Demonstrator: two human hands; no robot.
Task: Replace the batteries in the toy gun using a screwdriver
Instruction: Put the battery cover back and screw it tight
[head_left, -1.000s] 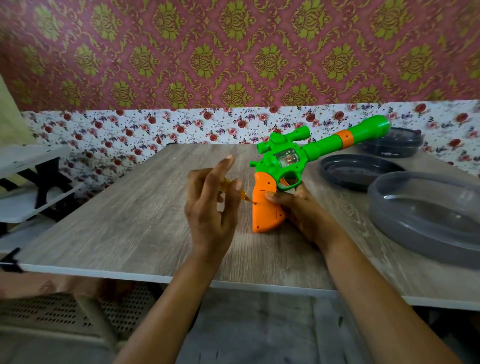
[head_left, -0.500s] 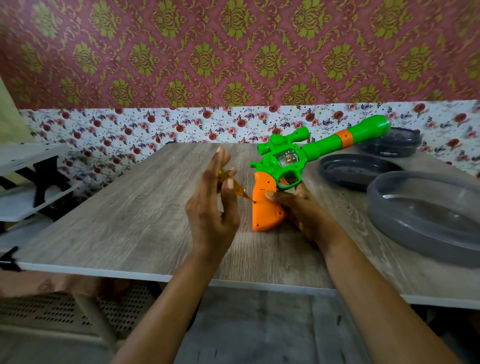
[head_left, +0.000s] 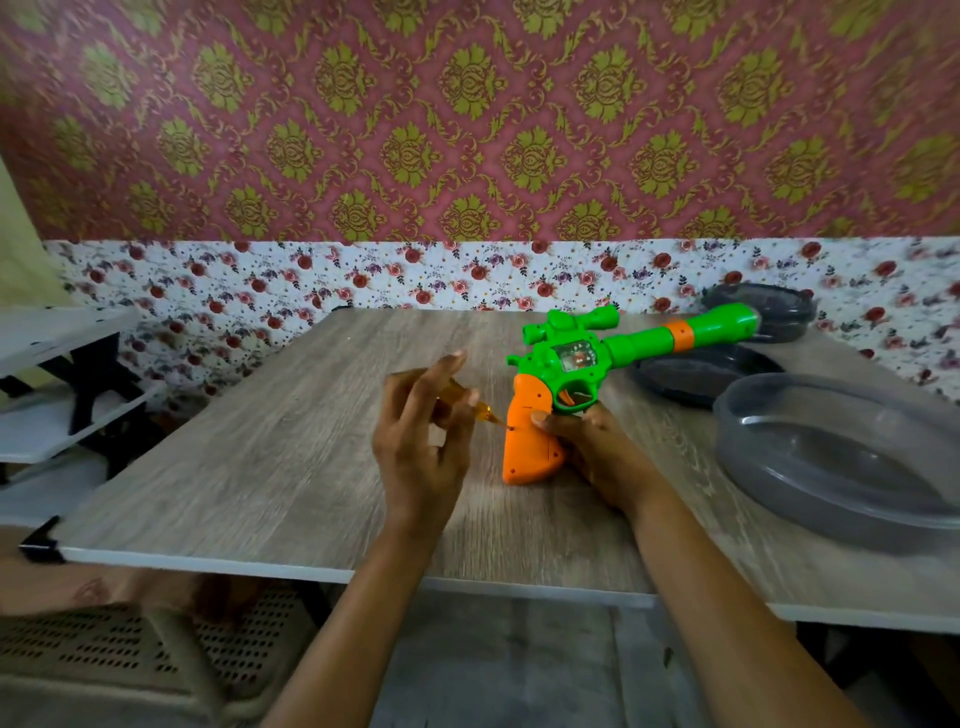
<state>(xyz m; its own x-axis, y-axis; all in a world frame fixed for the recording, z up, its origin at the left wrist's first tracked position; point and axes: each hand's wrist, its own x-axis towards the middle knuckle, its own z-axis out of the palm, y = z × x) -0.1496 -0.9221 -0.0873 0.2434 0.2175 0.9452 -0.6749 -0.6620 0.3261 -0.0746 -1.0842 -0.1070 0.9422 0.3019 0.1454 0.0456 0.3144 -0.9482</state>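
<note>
Mid-frame: right hand (head_left: 597, 447) grips toy gun (head_left: 571, 364) by its orange grip, butt on table (head_left: 260, 457). Left hand (head_left: 421, 441) pinches amber screwdriver (head_left: 470, 408), tip at cover screw, prob. seated. Step: unscrewing; next needs steady turns w/ pressure.

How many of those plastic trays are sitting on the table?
3, all on the right of the table: a large grey tray nearest the person, a dark oval tray behind it, and a third tray at the far corner, partly hidden behind the toy gun.

One head cam, faces fwd & down over table (head_left: 260, 467), close range
</note>
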